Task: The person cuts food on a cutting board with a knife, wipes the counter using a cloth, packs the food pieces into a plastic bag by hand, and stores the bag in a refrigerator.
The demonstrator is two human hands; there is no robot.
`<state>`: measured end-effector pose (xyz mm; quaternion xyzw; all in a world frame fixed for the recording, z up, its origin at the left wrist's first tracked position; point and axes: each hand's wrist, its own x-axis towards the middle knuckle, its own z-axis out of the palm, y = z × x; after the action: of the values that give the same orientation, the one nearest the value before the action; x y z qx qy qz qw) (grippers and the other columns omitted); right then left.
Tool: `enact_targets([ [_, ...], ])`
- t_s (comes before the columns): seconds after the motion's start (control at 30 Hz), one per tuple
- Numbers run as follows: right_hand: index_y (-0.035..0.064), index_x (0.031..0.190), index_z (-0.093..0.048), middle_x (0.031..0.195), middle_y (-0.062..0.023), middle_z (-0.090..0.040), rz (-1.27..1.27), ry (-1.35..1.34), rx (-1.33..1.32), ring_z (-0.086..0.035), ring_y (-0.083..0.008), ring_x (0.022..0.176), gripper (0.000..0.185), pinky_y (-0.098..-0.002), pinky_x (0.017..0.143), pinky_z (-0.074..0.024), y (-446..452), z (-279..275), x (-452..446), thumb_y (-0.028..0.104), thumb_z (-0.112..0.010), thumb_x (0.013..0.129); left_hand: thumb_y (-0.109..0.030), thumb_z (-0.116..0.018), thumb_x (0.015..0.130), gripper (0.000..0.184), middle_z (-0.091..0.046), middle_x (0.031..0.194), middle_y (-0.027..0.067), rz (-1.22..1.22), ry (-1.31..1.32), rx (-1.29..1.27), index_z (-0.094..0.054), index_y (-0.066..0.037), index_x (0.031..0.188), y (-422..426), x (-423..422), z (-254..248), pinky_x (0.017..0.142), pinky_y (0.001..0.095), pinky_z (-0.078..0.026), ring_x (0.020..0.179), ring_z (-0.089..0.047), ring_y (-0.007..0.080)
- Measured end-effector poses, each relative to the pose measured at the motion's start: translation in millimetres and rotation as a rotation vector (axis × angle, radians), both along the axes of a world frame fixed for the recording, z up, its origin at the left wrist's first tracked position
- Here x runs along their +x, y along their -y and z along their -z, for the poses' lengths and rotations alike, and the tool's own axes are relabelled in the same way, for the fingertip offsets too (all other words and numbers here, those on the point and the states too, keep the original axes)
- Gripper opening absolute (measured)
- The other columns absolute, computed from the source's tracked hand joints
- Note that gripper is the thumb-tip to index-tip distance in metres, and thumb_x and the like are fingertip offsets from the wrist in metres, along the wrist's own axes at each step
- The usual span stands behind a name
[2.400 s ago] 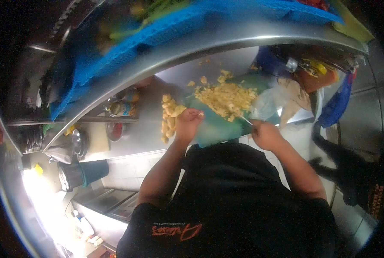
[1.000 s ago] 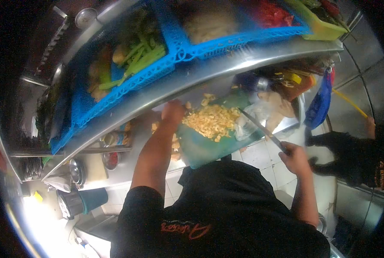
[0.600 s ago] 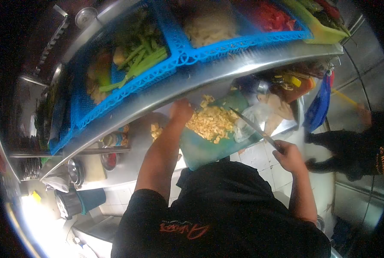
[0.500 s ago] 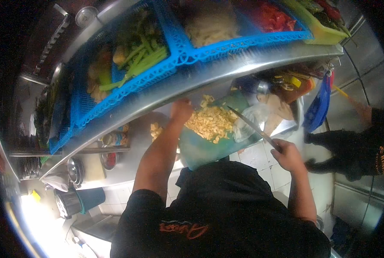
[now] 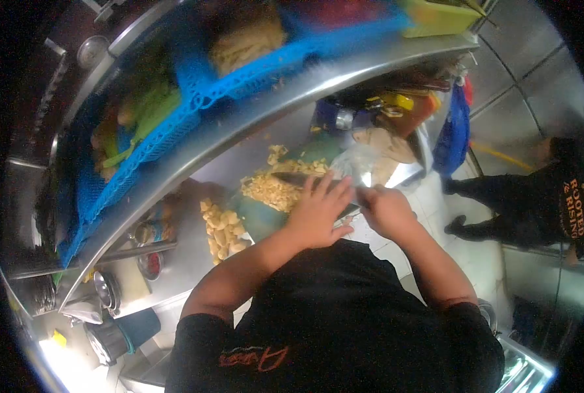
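Observation:
My right hand (image 5: 389,213) is closed around the handle of a kitchen knife (image 5: 288,178). Its blade points left across a heap of chopped pale-yellow pieces (image 5: 266,191), perhaps garlic or ginger. With fingers spread, my left hand (image 5: 321,211) lies over the blade and hides part of it; whether it presses on the metal I cannot tell. The heap rests on a green cutting board (image 5: 258,221). Left of the board, larger pale-yellow pieces (image 5: 224,234) sit in a pile on the steel counter.
Above the counter runs a steel shelf edge (image 5: 239,141) with blue baskets (image 5: 239,78) of vegetables. A clear plastic bag (image 5: 356,164) lies right of the board. Bowls (image 5: 107,290) and a dark bucket (image 5: 138,327) stand lower left. Another person (image 5: 534,203) is at the right.
My left hand has moved from the heap's far left to spread over the blade. The knife has come down leftward onto the chopped pieces. The view has shifted, revealing more of the larger pieces.

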<state>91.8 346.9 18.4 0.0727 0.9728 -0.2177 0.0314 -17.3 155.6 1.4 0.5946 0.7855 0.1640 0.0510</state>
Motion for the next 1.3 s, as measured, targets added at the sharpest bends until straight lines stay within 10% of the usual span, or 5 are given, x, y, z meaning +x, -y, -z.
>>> enact_targets([
  [0.2, 0.0086, 0.105, -0.070, 0.089, -0.0189, -0.068, 0.025, 0.147, 0.108, -0.067, -0.0388, 0.081, 0.025, -0.0486, 0.073, -0.0538, -26, -9, 15, 0.016, -0.063, 0.082, -0.058, -0.050, 0.094, 0.079, -0.028, 0.160, 0.0161, -0.240, -0.051, -0.335, -0.039, -0.002, 0.150, 23, -30, 32, 0.122, 0.0561, -0.007, 0.149, -0.020, 0.0385],
  [0.47, -0.0021, 0.103, -0.071, 0.098, -0.0271, -0.069, 0.429, 0.162, -0.257, -0.067, -0.0433, 0.091, 0.030, -0.0455, 0.084, -0.0525, -63, 58, 47, 0.021, -0.063, 0.086, -0.034, -0.062, 0.091, 0.052, -0.063, 0.123, 0.0248, -0.617, -0.271, 0.085, -0.058, 0.003, 0.127, 82, -133, 122, 0.099, 0.0506, -0.045, 0.116, -0.058, 0.0406],
  [0.63, -0.0037, 0.108, -0.070, 0.093, -0.0282, -0.069, 0.552, 0.165, -0.282, -0.069, -0.0413, 0.088, 0.034, -0.0442, 0.081, -0.0533, -82, 54, 52, 0.023, -0.063, 0.088, -0.029, -0.060, 0.092, 0.043, -0.061, 0.127, 0.0236, -1.044, 0.204, -0.002, -0.063, 0.002, 0.122, 81, -179, 68, 0.102, 0.0505, -0.045, 0.114, -0.060, 0.0390],
  [0.8, -0.0046, 0.112, -0.069, 0.083, -0.0224, -0.071, 0.568, 0.118, -0.364, -0.069, -0.0297, 0.073, 0.036, -0.0378, 0.070, -0.0528, -70, 32, 60, 0.022, -0.065, 0.088, -0.024, -0.054, 0.093, 0.034, -0.067, 0.114, 0.0223, -0.620, 0.105, -0.597, -0.064, -0.003, 0.118, 64, -207, 40, 0.099, 0.0473, -0.048, 0.115, -0.062, 0.0311],
  [1.3, -0.0045, 0.112, -0.069, 0.083, -0.0199, -0.071, 0.574, 0.057, -0.474, -0.068, -0.0266, 0.071, 0.036, -0.0365, 0.071, -0.0534, -55, 54, 91, 0.021, -0.068, 0.087, -0.019, -0.053, 0.093, 0.027, -0.069, 0.108, 0.0201, -0.036, -0.152, -0.722, -0.068, -0.001, 0.107, 66, -228, 99, 0.089, 0.0470, -0.053, 0.101, -0.067, 0.0313],
])
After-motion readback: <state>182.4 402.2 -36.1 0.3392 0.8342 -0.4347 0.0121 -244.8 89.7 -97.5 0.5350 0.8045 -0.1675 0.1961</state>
